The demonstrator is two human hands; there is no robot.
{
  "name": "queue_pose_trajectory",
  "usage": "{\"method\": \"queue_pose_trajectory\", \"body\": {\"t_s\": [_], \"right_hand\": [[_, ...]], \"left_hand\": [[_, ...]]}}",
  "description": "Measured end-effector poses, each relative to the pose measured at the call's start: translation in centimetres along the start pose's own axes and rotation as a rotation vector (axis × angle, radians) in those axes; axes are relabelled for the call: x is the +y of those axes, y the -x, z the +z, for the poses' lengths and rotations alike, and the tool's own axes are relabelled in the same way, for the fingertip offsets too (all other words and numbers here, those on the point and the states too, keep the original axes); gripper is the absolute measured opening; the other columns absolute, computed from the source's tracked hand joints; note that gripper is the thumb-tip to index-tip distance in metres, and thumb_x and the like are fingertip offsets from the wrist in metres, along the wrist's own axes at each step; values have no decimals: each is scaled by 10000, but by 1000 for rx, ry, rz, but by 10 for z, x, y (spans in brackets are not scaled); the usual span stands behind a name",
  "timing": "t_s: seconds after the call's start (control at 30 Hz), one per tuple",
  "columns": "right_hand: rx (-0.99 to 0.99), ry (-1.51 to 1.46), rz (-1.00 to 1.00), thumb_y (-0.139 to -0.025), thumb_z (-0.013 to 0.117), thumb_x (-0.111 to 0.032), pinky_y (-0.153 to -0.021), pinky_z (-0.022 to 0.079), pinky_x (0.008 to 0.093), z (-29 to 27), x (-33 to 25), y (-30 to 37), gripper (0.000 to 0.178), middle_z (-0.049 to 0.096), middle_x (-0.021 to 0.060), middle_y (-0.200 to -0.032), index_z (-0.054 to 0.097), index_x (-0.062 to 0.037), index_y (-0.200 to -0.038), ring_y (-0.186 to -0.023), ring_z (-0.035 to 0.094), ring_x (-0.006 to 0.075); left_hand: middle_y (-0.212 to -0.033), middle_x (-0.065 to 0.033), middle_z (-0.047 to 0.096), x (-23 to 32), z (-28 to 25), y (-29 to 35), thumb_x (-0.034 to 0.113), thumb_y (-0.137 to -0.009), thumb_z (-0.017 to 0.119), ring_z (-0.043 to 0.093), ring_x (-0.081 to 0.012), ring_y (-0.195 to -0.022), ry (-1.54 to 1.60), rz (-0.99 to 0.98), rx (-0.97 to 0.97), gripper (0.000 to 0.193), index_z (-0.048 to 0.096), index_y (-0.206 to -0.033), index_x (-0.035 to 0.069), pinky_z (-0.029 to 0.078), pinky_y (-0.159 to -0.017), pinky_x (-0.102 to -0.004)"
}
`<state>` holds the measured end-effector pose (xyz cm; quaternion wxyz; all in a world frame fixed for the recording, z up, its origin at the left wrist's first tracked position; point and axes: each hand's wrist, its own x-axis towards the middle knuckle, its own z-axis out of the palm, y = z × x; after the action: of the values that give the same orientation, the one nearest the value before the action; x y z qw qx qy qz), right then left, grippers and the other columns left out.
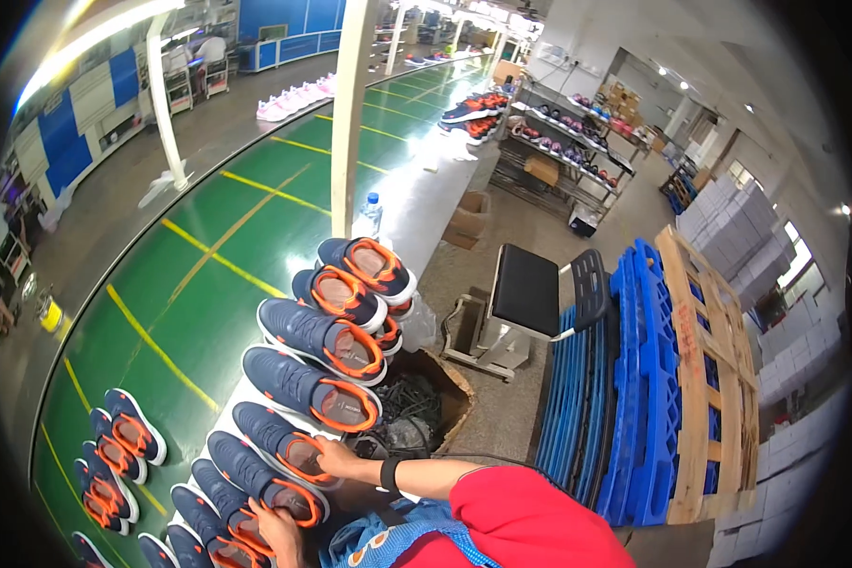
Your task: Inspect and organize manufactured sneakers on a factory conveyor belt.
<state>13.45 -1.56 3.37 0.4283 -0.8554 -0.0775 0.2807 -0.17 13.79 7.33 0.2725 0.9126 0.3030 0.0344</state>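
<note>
A row of navy sneakers with orange linings and white soles runs along the bench edge in front of me. My right hand (339, 459) is closed at the collar of one navy sneaker (267, 428), its fingertips at the orange-lined opening. Nearer to me, my left hand (276, 533) grips the collar area of another sneaker (220, 488); the shoe's side partly hides its fingers. Between the two hands lies one more sneaker (246, 464). Farther along the row, several sneakers (369, 265) are stacked on others.
Left of the row is a green conveyor belt (199, 312) with yellow lines, carrying more sneakers (128, 431). A post (348, 123) and a water bottle (371, 213) stand ahead. To the right are an open carton (456, 383), a black-seated chair (528, 289) and blue pallets (648, 379).
</note>
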Motion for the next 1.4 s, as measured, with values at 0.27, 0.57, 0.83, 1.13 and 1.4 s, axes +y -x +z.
{"method": "queue_pose_trajectory", "body": {"t_s": [0.27,0.57,0.83,1.13,1.4], "right_hand": [[-146,-422,-72,-712,448,-80,-732,426,293,-49,-32,52,389,566,137,-898,473,44,-1079,-852,539,183],[-604,-1094,37,-707,486,-62,-781,411,236,-30,-21,51,465,527,67,-1015,416,-21,-1165,-872,519,133],[-866,-1036,47,-733,498,-25,-893,371,254,-42,-45,93,497,498,25,-1088,389,-3,-1217,-1028,454,113],[-805,-1147,327,-797,502,27,-788,484,316,-46,21,99,343,569,89,-1049,477,-2,-1138,-911,575,190],[-756,-975,418,-823,515,13,-811,478,311,-33,57,117,364,542,93,-1112,450,-14,-1180,-955,558,202]], "left_hand": [[-938,-108,566,-74,3,-1,77,-838,423,550,-211,-825,469,46,48,311,444,-1129,-31,424,-764,-292],[-970,-122,567,-29,31,-5,89,-848,427,559,-224,-844,793,-42,-282,325,434,-1149,-34,438,-766,-302],[-998,-134,567,6,37,33,99,-857,431,566,-235,-860,1095,-284,-409,338,425,-1167,-36,450,-768,-311],[-1030,-148,569,-6,18,200,111,-868,435,575,-247,-878,1532,-836,3,354,415,-1188,-38,464,-771,-321],[-1058,-161,569,-25,40,181,121,-877,439,583,-258,-894,1946,-842,-108,368,406,-1206,-41,476,-773,-330]]}}
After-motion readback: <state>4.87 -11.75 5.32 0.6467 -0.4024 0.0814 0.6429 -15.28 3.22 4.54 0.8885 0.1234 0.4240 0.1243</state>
